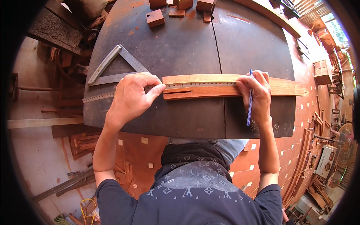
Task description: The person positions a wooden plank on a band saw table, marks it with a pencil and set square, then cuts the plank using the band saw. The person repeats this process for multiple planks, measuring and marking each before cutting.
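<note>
Two reddish-brown wooden strips (210, 91) lie side by side across the dark tabletop; the nearer one has a narrow dark slot by its left end. Along them runs a thin steel ruler (204, 84), its left part reaching past the wood over the table. My left hand (135, 93) pinches the ruler between thumb and finger just at the strips' left end. Over the strips, my right hand (258, 90) is closed around a blue pen (249, 108), held upright, with thumb and fingertips touching the ruler's right part.
A metal set square (119, 63) lies beyond my left hand. Several small wooden blocks (155, 18) sit at the table's far edge, and a long board (266, 15) lies at the far right. A dark seam crosses the tabletop (180, 120). Timber is stacked on the floor right.
</note>
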Demonstrator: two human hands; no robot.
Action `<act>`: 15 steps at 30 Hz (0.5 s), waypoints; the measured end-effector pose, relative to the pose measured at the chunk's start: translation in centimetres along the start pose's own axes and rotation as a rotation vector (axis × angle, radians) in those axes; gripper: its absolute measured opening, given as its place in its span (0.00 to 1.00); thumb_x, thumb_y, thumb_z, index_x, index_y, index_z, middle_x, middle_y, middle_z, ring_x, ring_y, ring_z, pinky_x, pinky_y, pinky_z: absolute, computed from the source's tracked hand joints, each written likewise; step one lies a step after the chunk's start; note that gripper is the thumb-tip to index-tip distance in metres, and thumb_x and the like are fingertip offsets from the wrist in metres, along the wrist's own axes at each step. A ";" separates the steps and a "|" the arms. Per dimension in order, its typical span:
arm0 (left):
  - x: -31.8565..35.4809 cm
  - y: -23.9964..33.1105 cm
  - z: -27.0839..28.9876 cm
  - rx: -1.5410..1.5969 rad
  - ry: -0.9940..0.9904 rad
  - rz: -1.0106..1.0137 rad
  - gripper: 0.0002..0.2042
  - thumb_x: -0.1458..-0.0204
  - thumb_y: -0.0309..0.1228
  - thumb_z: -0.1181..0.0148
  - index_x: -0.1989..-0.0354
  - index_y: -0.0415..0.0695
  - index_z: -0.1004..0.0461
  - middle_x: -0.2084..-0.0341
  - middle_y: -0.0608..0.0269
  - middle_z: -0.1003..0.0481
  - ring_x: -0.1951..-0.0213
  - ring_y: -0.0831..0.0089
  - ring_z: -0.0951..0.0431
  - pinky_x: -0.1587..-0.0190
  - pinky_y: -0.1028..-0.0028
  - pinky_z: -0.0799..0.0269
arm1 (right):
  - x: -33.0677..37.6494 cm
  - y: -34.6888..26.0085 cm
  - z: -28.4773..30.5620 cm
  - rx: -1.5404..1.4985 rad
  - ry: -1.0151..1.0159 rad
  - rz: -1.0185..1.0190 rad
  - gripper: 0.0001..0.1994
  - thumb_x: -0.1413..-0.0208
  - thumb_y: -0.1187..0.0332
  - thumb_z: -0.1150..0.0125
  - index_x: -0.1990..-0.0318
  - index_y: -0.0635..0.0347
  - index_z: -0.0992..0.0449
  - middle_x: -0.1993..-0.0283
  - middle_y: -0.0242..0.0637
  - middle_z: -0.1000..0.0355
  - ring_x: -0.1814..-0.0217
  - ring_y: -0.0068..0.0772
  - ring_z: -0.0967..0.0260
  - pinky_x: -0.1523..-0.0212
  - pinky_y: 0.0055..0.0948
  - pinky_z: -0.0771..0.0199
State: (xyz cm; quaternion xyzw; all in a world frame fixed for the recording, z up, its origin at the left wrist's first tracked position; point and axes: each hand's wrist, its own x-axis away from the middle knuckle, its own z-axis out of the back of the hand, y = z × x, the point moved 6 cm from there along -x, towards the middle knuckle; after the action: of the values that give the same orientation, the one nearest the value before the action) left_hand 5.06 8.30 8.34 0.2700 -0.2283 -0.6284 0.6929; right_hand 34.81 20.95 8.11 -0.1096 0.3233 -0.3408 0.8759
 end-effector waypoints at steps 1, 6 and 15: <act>0.0 -0.1 0.0 0.004 0.002 0.003 0.07 0.42 0.28 0.30 0.64 0.35 0.15 0.71 0.55 0.18 0.70 0.65 0.20 0.64 0.66 0.27 | 0.0 0.0 0.0 -0.001 -0.001 0.003 0.04 0.43 0.72 0.25 0.63 0.57 0.16 0.67 0.37 0.29 0.56 0.44 0.32 0.53 0.41 0.29; 0.0 -0.2 -0.2 0.014 -0.003 0.007 0.07 0.42 0.28 0.30 0.64 0.35 0.15 0.72 0.56 0.18 0.70 0.66 0.21 0.64 0.66 0.28 | 0.0 0.0 0.1 -0.006 -0.006 0.016 0.04 0.42 0.74 0.26 0.62 0.59 0.17 0.66 0.37 0.29 0.57 0.43 0.33 0.54 0.39 0.30; 0.0 -0.3 -0.2 0.024 0.006 0.021 0.07 0.42 0.28 0.30 0.65 0.36 0.15 0.72 0.57 0.18 0.71 0.67 0.21 0.65 0.67 0.28 | 0.0 -0.1 0.6 -0.024 0.003 0.013 0.08 0.41 0.76 0.30 0.54 0.58 0.15 0.63 0.39 0.25 0.56 0.45 0.30 0.51 0.40 0.28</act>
State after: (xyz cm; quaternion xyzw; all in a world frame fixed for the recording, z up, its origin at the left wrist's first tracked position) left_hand 5.00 8.28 7.99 0.2777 -0.2368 -0.6175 0.6967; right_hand 35.11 20.89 8.59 -0.1176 0.3295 -0.3316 0.8762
